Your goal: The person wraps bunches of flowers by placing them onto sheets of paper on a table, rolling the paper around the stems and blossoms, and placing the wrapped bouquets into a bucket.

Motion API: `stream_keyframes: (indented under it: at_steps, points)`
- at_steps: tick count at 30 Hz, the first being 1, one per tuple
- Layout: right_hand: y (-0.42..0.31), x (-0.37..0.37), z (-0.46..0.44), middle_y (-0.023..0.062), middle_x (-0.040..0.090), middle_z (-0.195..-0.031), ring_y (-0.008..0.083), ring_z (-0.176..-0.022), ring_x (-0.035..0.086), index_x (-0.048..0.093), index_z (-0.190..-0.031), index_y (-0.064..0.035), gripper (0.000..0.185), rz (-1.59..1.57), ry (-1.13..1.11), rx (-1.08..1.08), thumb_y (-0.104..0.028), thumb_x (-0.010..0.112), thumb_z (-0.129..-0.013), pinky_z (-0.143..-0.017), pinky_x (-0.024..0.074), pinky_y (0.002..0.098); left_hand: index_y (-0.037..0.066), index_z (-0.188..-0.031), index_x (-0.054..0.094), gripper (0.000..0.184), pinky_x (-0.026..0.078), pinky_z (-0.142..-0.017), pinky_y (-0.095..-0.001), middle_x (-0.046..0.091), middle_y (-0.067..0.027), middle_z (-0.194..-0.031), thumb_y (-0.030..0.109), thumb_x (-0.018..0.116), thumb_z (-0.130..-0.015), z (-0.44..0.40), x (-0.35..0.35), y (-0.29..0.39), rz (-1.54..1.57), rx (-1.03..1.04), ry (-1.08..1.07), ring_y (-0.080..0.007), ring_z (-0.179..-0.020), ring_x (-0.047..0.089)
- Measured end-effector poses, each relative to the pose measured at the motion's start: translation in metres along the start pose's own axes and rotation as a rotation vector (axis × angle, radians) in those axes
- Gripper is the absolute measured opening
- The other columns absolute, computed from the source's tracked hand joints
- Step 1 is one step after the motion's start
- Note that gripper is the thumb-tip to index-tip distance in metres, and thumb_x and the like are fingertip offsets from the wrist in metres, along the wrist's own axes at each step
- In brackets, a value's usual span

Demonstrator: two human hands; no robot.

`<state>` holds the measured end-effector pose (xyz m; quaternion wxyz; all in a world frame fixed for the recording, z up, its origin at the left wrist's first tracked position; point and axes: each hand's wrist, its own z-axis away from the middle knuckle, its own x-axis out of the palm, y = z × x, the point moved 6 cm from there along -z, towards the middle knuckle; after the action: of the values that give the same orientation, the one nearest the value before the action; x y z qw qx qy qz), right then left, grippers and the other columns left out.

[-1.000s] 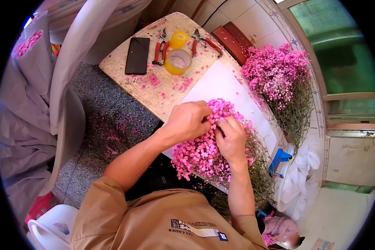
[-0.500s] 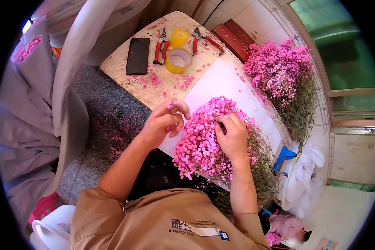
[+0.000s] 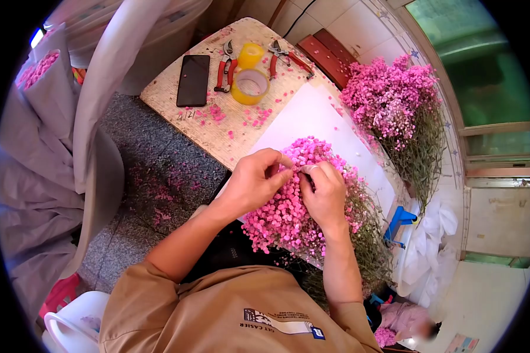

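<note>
A bunch of pink baby's breath (image 3: 282,215) lies at the near edge of the table, blooms toward me and to the left, thin green-brown stems to the right. Over its upper left side, my left hand (image 3: 258,181) is closed, thumb and forefinger curled in toward the blooms; what they pinch is too small to make out. My right hand (image 3: 325,194), with a ring on one finger, pinches blooms at the top middle of the bunch. The fingertips of both hands are close together. Under the bunch spreads a white sheet (image 3: 282,126).
On the wooden table (image 3: 159,88) lie a black phone (image 3: 193,80), two red-handled pruning shears (image 3: 225,67) and tape rolls (image 3: 250,87). A second pink bunch (image 3: 391,100) rests at right, near a blue tool (image 3: 400,223). Another person (image 3: 403,320) is at lower right.
My left hand has come right and slightly down, from beside the bunch onto its blooms, fingers drawing together. My right hand stays at nearly the same spot.
</note>
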<state>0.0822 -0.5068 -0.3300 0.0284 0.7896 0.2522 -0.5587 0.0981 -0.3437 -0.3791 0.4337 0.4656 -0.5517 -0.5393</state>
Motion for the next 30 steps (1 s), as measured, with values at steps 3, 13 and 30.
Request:
stream_keyframes:
  at_steps: [3, 13, 30]
  points:
    - [-0.002, -0.002, 0.001, 0.0082, 0.064, -0.085, 0.031, -0.08, 0.063, 0.07, -0.092, -0.0074, 0.015, 0.009, 0.008, -0.002, -0.007, 0.078, -0.079, -0.072, 0.0475, 0.0428, 0.001, -0.1, 0.072, 0.017, 0.049, -0.062, -0.0332, 0.062, -0.0087, -0.078, 0.007, 0.078, -0.085, 0.0, 0.006, 0.008, -0.23, 0.26, 0.119, -0.0194, -0.065, 0.059]
    - [0.0, -0.001, 0.002, 0.0084, 0.064, -0.086, 0.0304, -0.08, 0.063, 0.07, -0.092, -0.0078, 0.014, -0.002, 0.014, 0.004, -0.007, 0.077, -0.079, -0.073, 0.0471, 0.0425, 0.006, -0.081, 0.062, 0.012, 0.032, -0.048, -0.0238, 0.051, 0.0025, -0.07, 0.005, 0.067, -0.092, -0.001, -0.006, -0.031, 0.706, -0.228, 0.109, -0.0058, -0.056, 0.044]
    - [-0.001, 0.001, 0.005, 0.008, 0.064, -0.087, 0.0304, -0.08, 0.063, 0.07, -0.093, -0.0075, 0.015, -0.005, 0.005, 0.007, -0.007, 0.077, -0.079, -0.074, 0.0472, 0.0419, 0.0, -0.096, 0.07, 0.022, 0.052, -0.071, -0.0376, 0.067, -0.0158, -0.091, 0.014, 0.079, -0.081, 0.008, 0.013, 0.01, -0.413, 0.129, -0.012, -0.0312, -0.075, 0.065]
